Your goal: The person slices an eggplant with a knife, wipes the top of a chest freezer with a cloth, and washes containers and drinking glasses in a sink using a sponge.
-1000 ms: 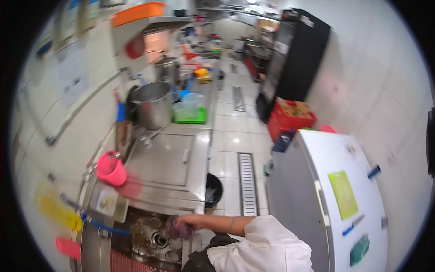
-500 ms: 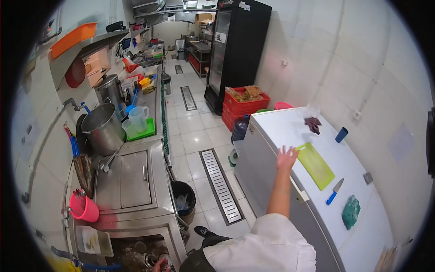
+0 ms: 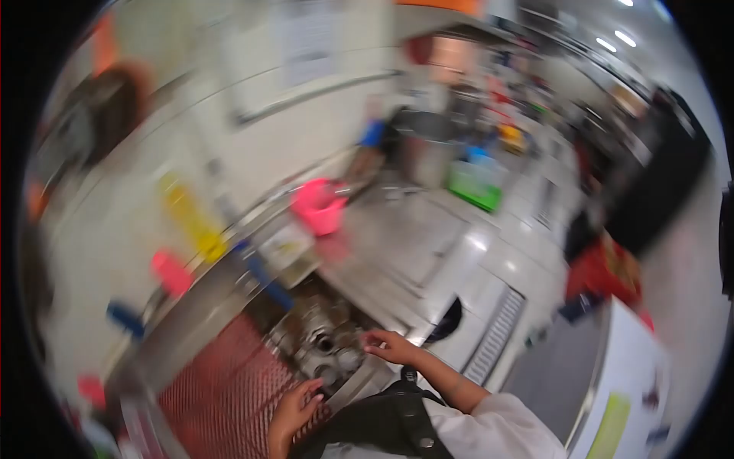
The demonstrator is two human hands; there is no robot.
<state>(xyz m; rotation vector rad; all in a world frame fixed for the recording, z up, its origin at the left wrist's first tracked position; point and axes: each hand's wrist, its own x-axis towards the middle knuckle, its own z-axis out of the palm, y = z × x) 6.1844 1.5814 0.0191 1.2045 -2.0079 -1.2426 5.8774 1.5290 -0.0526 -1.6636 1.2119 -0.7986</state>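
Note:
Below me is a metal sink (image 3: pixel 375 382) holding several glasses or jars (image 3: pixel 325 340), smeared by motion. My left hand (image 3: pixel 297 409) is at the sink's near side, over the edge of a red ribbed mat (image 3: pixel 222 375). Its fingers stretch toward the glassware, apart, with nothing visible in them. Close to the sink's right rim hovers my right hand (image 3: pixel 390 346), its fingers loosely spread and holding nothing I can see. A blue tap hose (image 3: pixel 267 279) points down into the sink. Whether either hand touches the glassware is hard to tell through the blur.
Behind the sink stand a clear plastic tub (image 3: pixel 287 252) and a pink container (image 3: pixel 319 206) with utensils. Further along are a large pot (image 3: pixel 428 149) and a green tray (image 3: pixel 474 195). At right, a white-topped chest (image 3: pixel 634 382) carries a green cutting board (image 3: pixel 612 428).
The view has swung left from the white-topped chest to the sink. My right hand has come from beside the cutting board to the sink's edge. More of my left hand now shows.

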